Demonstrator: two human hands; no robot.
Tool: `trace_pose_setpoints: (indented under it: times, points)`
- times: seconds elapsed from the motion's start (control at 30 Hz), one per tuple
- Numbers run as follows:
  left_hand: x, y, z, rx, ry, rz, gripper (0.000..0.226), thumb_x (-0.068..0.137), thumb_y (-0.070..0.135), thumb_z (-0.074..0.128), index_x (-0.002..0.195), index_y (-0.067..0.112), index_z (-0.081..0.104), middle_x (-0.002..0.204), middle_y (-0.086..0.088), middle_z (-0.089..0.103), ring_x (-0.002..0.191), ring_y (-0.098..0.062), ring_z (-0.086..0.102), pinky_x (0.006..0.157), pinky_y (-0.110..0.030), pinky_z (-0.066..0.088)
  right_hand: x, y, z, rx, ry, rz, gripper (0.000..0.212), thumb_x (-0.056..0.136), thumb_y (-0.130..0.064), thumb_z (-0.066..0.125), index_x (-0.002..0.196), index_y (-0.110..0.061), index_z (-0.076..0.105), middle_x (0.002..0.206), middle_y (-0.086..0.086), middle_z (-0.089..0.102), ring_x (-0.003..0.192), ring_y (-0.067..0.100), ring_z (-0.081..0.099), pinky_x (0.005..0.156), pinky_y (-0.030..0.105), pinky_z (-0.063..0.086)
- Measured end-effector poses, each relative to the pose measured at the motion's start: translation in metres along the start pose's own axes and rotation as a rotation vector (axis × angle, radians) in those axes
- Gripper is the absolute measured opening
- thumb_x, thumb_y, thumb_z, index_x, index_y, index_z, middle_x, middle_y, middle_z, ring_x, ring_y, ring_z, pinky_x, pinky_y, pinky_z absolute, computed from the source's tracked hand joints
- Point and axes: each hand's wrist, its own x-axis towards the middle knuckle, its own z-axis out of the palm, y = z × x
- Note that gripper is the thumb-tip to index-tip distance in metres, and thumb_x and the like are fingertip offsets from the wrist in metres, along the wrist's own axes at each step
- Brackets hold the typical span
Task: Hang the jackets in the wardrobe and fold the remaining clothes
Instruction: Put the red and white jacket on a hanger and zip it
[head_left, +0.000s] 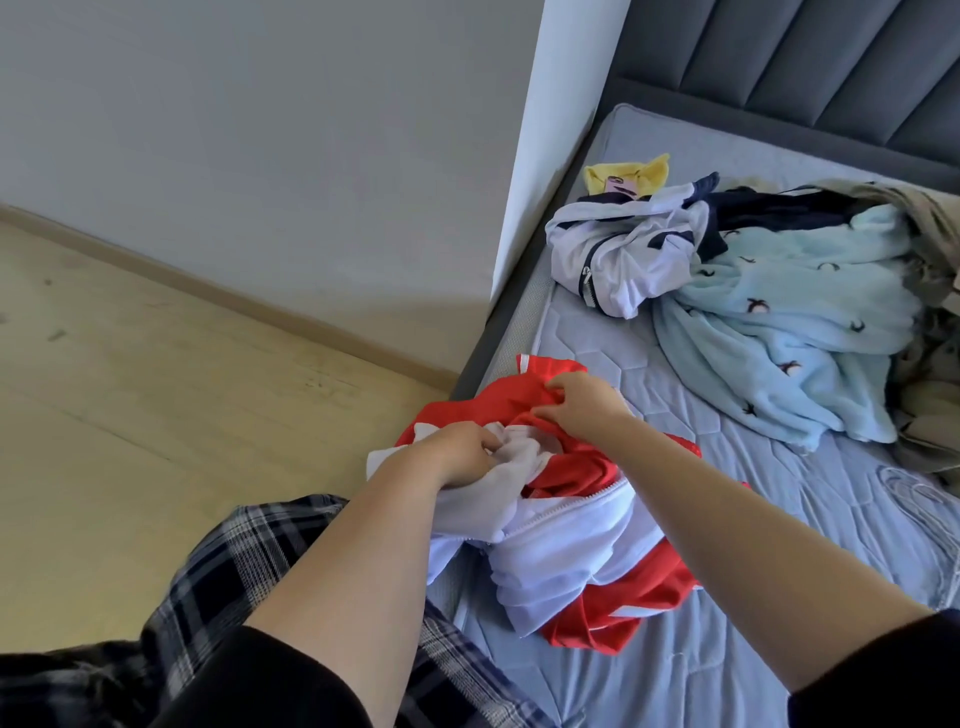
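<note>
Blue quilted mattress (727, 597) is carrying my red-and-white jacket (587, 561) at its near edge; my left hand (457, 452) is gripping white fabric, my right hand (582, 402) pinching red fabric, fingers curled.

- Both bare forearms are extended forward from black sleeves, the left one angled inward toward the right
- The left hand (460, 453) is seen back up, its fingers curled round a bunch of white cloth of the red and white jacket (582, 540)
- The right hand (584, 402) is placed just beyond and to the right of the left, with red cloth pinched between its bent fingers and thumb
</note>
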Motion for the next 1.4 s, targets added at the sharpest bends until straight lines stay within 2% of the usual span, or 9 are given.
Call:
trace_pose_setpoints:
  times: [0.13,0.3,0.47,0.6,0.7,0.8,0.93,1.13,1.4]
  points:
    - [0.001,0.004,-0.002,0.054,0.047,-0.02,0.038,0.1,0.023,0.036,0.128,0.024,0.06,0.133,-0.005,0.057,0.121,-0.027,0.05,0.105,-0.037,0.035,0.003,0.0,0.01,-0.244,-0.108,0.026,0.047,0.088,-0.035,0.061,0.129,-0.017,0.046,0.117,0.009,0.059,0.105,0.029,0.058,0.081,0.036,0.049]
    - [0.013,-0.007,0.001,-0.092,0.244,-0.022,0.042,0.095,0.029,0.049,0.136,0.023,0.05,0.133,-0.009,0.057,0.12,-0.03,0.051,0.103,-0.041,0.038,0.0,-0.008,0.014,-0.428,-0.076,-0.029,0.015,0.091,-0.024,0.051,0.1,-0.016,0.06,0.097,0.003,0.061,0.088,0.025,0.058,0.065,0.031,0.041]
    - [0.026,-0.014,0.006,-0.075,0.333,0.034,0.045,0.091,0.041,0.051,0.135,0.034,0.05,0.129,0.0,0.06,0.116,-0.024,0.056,0.094,-0.035,0.044,-0.004,-0.012,-0.004,0.066,0.045,-0.21,0.016,0.089,-0.015,0.061,0.079,-0.004,0.07,0.077,0.009,0.06,0.077,0.02,0.052,0.068,0.03,0.039]
    - [0.026,-0.003,-0.001,-0.101,0.59,0.172,0.017,0.087,0.026,0.058,0.079,0.017,0.069,0.085,-0.004,0.054,0.089,-0.028,0.057,0.066,-0.028,0.034,-0.008,-0.021,-0.025,0.374,0.173,-0.195,0.031,0.092,-0.008,0.056,0.061,-0.011,0.056,0.054,0.0,0.047,0.057,0.015,0.041,0.054,0.024,0.029]
    - [0.017,0.009,-0.011,-0.136,0.85,0.196,0.029,0.077,0.014,0.064,0.053,0.013,0.047,0.064,-0.001,0.042,0.069,-0.032,0.048,0.055,-0.033,0.023,-0.01,-0.03,-0.032,0.376,0.235,-0.239,0.026,0.094,-0.017,0.055,0.069,-0.012,0.05,0.056,-0.006,0.045,0.058,0.016,0.041,0.059,0.029,0.031]
    - [0.003,0.013,-0.027,-0.276,0.967,0.16,0.036,0.072,0.007,0.06,0.056,0.016,0.029,0.049,0.0,0.032,0.058,-0.031,0.029,0.049,-0.036,0.017,-0.017,-0.041,-0.04,0.168,0.125,-0.263,0.022,0.08,-0.041,0.067,0.088,-0.025,0.056,0.071,-0.014,0.055,0.067,0.008,0.053,0.055,0.024,0.034]
    - [-0.02,0.02,-0.081,-0.228,1.074,0.131,0.04,0.067,0.001,0.058,0.056,0.016,0.023,0.049,0.0,0.024,0.061,-0.029,0.023,0.051,-0.037,0.017,-0.009,-0.074,-0.057,-0.139,0.305,-0.302,0.011,0.083,-0.025,0.054,0.087,-0.015,0.052,0.085,0.008,0.064,0.081,0.036,0.059,0.059,0.032,0.036]
    - [-0.07,0.035,-0.198,-0.154,1.191,0.045,0.016,0.08,0.009,0.058,0.089,0.02,0.063,0.08,-0.003,0.064,0.078,-0.03,0.058,0.061,-0.027,0.037,0.018,-0.178,-0.143,-0.011,0.578,-0.299,0.015,0.09,-0.016,0.043,0.095,-0.007,0.054,0.087,0.017,0.063,0.076,0.038,0.056,0.06,0.034,0.033]
    - [-0.184,0.063,-0.348,-0.209,1.375,0.038,0.032,0.087,0.013,0.054,0.118,0.012,0.061,0.11,-0.009,0.065,0.103,-0.032,0.059,0.074,-0.028,0.043,-0.005,-0.335,-0.272,0.359,0.703,-0.498,0.016,0.084,-0.005,0.039,0.088,-0.007,0.054,0.074,0.006,0.054,0.073,0.032,0.05,0.062,0.031,0.037]
